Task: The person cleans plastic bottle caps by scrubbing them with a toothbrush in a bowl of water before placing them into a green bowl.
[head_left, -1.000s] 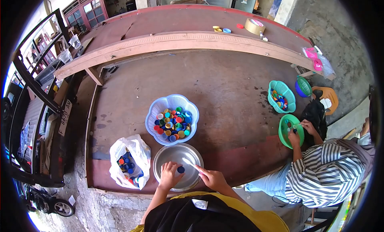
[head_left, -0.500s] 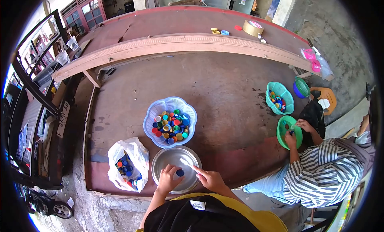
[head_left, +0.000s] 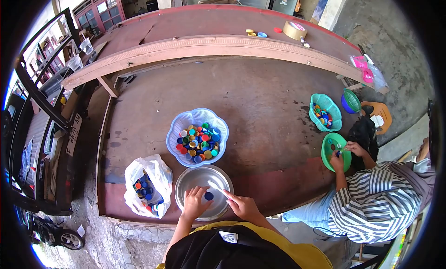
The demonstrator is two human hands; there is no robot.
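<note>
A dark blue bottle cap [head_left: 208, 195] sits between the thumb and fingers of my left hand [head_left: 195, 202], over a round metal bowl [head_left: 182, 177]. My right hand [head_left: 244, 207] is closed on a slim pale tool [head_left: 218, 186], whose tip points up and left over the bowl; its exact kind is hard to make out. Behind the bowl stands a light blue scalloped basket [head_left: 175, 125] with many coloured bottle caps [head_left: 199, 141]. Left of the bowl, a white plastic bag [head_left: 160, 176] lies open, with mostly blue caps inside.
At right, a person in a striped shirt [head_left: 371, 199] works over a green bowl [head_left: 341, 141]. Nearby are a teal basket [head_left: 318, 101] of caps and a blue and green basket [head_left: 351, 101]. A wooden beam [head_left: 223, 42] crosses behind; beyond it lies a tape roll [head_left: 293, 32].
The view has shifted slightly. My hands keep nearly the same pose over the metal bowl, with the blue cap and the pale tool still in them.
</note>
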